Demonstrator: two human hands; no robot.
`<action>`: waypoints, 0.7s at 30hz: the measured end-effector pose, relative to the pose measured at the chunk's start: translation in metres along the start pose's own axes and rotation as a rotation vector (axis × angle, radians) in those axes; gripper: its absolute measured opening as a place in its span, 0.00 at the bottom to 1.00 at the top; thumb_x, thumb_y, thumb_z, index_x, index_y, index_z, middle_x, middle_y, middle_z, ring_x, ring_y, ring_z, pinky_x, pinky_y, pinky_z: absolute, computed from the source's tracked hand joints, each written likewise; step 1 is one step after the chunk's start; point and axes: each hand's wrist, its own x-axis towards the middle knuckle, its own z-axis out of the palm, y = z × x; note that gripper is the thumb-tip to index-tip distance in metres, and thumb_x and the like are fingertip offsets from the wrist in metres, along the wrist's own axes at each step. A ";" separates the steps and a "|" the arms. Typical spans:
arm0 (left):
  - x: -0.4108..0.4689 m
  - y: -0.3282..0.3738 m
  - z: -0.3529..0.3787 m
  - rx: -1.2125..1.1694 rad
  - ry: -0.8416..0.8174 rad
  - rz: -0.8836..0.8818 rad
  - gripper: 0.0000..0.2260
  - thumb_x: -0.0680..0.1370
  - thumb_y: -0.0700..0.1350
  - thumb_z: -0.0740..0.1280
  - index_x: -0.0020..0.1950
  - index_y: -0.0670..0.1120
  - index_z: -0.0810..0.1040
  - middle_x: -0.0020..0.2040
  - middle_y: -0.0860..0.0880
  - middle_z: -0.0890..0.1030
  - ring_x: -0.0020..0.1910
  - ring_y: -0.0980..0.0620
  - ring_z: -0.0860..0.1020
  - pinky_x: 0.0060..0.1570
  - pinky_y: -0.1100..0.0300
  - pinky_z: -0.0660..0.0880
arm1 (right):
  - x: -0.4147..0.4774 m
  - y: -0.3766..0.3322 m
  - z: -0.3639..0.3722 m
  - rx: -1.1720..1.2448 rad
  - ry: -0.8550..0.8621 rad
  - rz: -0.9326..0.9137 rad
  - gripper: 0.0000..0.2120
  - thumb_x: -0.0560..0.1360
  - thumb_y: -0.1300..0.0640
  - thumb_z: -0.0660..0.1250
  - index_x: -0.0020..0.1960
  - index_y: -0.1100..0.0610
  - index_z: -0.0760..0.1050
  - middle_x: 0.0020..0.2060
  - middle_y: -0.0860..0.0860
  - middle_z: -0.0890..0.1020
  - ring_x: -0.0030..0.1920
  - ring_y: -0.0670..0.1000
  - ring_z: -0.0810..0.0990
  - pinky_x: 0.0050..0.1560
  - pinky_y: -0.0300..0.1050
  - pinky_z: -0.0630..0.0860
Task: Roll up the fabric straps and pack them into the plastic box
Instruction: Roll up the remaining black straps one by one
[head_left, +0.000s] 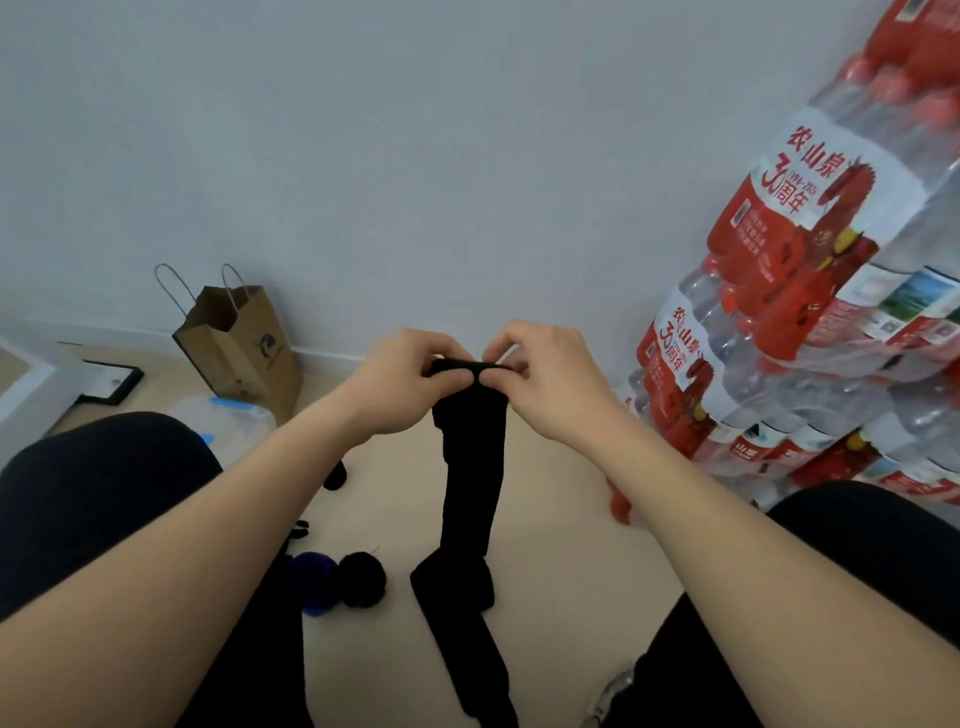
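A long black fabric strap (470, 483) hangs down from my hands to the floor between my knees, where its lower end lies folded. My left hand (400, 389) and my right hand (550, 382) both pinch its top edge, held level in front of me, with the fingers curled over it. Two rolled straps, one blue (311, 579) and one black (362, 578), lie on the floor near my left forearm. Another small black roll (335, 475) sits further back. The clear plastic box (231, 423) with blue clips stands behind my left knee, partly hidden.
A brown paper bag (241, 348) stands against the wall at the left. Shrink-wrapped packs of water bottles (810, 322) are stacked high on the right. A red object (619, 501) lies by my right forearm. A dark frame (111, 382) lies at far left.
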 end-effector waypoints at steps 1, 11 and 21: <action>0.001 -0.003 0.001 -0.136 -0.029 -0.037 0.06 0.83 0.40 0.72 0.53 0.50 0.87 0.43 0.46 0.89 0.39 0.55 0.85 0.41 0.63 0.81 | -0.001 0.005 0.001 0.036 0.037 0.015 0.06 0.77 0.56 0.78 0.46 0.47 0.82 0.38 0.46 0.88 0.40 0.47 0.86 0.49 0.47 0.83; 0.009 -0.009 0.001 -0.588 -0.026 -0.223 0.08 0.81 0.44 0.76 0.58 0.43 0.88 0.53 0.39 0.89 0.53 0.41 0.88 0.49 0.52 0.86 | 0.018 0.012 0.002 0.065 0.021 -0.062 0.10 0.73 0.59 0.81 0.41 0.46 0.84 0.34 0.35 0.84 0.39 0.36 0.84 0.43 0.27 0.75; 0.008 0.002 -0.003 -0.304 -0.032 -0.110 0.08 0.81 0.41 0.76 0.52 0.41 0.78 0.42 0.40 0.88 0.38 0.45 0.88 0.39 0.55 0.85 | 0.019 0.009 -0.003 0.100 -0.104 0.094 0.07 0.76 0.56 0.79 0.44 0.47 0.82 0.39 0.46 0.87 0.35 0.44 0.86 0.42 0.48 0.84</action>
